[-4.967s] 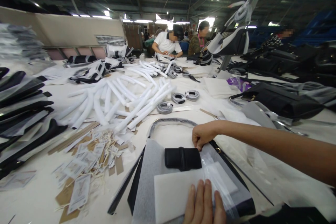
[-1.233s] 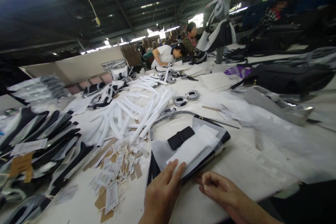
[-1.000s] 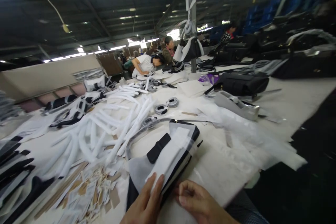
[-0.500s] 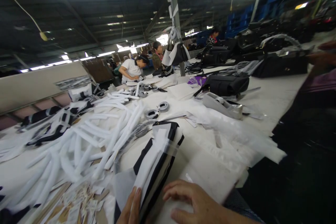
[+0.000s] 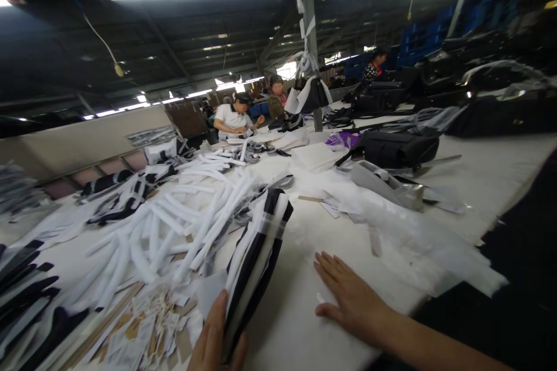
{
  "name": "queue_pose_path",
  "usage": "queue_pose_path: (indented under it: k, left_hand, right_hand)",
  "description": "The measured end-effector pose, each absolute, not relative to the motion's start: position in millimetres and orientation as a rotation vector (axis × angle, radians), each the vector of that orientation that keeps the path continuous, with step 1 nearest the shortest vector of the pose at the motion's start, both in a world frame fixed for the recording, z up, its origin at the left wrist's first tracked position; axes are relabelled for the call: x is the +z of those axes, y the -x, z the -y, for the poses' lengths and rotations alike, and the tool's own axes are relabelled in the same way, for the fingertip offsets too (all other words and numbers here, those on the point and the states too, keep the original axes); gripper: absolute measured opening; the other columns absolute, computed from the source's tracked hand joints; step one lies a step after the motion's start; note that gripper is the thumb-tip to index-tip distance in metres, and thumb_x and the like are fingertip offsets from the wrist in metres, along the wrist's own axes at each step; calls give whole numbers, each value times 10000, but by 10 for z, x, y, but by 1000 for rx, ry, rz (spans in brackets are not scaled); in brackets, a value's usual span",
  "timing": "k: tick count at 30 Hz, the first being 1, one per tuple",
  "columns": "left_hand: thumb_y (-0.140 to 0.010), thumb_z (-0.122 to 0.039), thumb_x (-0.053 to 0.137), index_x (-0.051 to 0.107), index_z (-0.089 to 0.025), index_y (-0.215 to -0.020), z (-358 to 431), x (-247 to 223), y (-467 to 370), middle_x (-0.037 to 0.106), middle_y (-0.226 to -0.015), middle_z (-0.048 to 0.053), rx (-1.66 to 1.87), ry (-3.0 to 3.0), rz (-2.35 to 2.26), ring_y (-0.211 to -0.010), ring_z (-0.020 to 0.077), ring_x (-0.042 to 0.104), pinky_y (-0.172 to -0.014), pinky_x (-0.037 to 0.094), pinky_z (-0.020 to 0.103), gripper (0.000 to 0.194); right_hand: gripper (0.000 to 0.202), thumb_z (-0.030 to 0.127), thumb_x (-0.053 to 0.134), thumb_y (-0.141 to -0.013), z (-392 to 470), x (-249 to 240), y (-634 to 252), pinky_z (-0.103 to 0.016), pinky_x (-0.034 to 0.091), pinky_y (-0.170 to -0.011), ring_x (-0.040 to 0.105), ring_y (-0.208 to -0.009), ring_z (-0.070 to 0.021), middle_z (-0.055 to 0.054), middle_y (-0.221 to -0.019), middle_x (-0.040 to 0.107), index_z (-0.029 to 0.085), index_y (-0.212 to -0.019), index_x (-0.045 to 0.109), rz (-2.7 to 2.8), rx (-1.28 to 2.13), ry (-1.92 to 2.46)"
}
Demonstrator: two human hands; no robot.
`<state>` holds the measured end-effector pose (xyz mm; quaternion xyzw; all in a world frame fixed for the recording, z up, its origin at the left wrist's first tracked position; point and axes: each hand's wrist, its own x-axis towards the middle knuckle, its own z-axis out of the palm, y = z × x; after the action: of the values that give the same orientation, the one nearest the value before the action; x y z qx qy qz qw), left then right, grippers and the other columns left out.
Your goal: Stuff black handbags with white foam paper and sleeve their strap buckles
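Note:
My left hand (image 5: 215, 333) grips the lower end of a long bundle of black and white layers (image 5: 256, 249), with a clear band around its upper part. The bundle is tilted, its far end pointing away from me, and its exact kind I cannot make out. My right hand (image 5: 350, 298) lies palm down over the white tabletop, fingers stretched out, apart from the bundle. A small white scrap (image 5: 321, 298) is by its thumb.
White tubes (image 5: 148, 232) heap left of the bundle, with string tags (image 5: 148, 324) nearer me. Black strips (image 5: 26, 295) lie at far left. Clear plastic sheeting (image 5: 418, 243) and a black bag (image 5: 389, 149) lie to the right. A person in white (image 5: 230, 119) works across the table.
My right hand has moved right, away from the bundle, and flattened toward the table. The bundle has turned more onto its edge in my left hand. The view has swung left.

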<state>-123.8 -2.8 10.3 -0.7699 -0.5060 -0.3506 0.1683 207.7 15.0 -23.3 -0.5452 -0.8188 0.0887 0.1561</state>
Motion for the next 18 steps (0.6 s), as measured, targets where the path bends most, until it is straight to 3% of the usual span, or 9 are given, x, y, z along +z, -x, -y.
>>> queue_pose_path:
  k: [3, 7, 12, 15, 18]
  left_hand:
    - [-950, -170, 542, 261, -290, -1563, 82, 178, 1157, 649, -1330, 53, -976, 2151, 1510, -1079, 233, 702, -826, 632, 320, 685]
    - [-946, -157, 521, 299, -283, -1550, 158, 225, 1085, 651, -1329, 64, -956, 2089, 1596, -1085, 227, 701, -719, 635, 279, 656]
    - [-945, -151, 523, 330, -263, -1539, 160, 220, 986, 666, -1303, 77, -979, 2041, 1562, -1079, 228, 702, -752, 627, 285, 634]
    - [-939, -116, 509, 371, -245, -1521, 129, 268, 864, 667, -1302, 79, -1041, 2031, 1464, -1078, 223, 703, -830, 616, 303, 612]
    - [-923, -76, 528, 449, -232, -1475, 87, 365, 711, 663, -1311, 77, -1087, 2041, 1304, -1105, 207, 692, -880, 596, 288, 578]
  right_hand:
    - [771, 651, 450, -957, -151, -30, -1685, -564, 339, -1171, 385, -1432, -356, -212, -1543, 384, 110, -1506, 439, 2321, 399, 1511]
    - [709, 619, 483, -959, -317, 74, -1600, -619, 244, -1189, 346, -1451, -366, -190, -1552, 386, 148, -1489, 471, 2406, 332, 1398]
    - [724, 572, 552, -942, -485, -62, -1552, -631, 290, -1161, 330, -1452, -389, -227, -1551, 356, 98, -1483, 466, 2483, 330, 1273]
    - [599, 460, 555, -965, -513, -63, -1510, -595, 333, -1154, 409, -1418, -349, -199, -1513, 454, 135, -1465, 497, 2437, 266, 1220]
    - [379, 317, 492, -990, -434, 22, -1546, -519, 424, -1108, 569, -1277, -284, -161, -1309, 658, 167, -1310, 628, 2330, 166, 943]
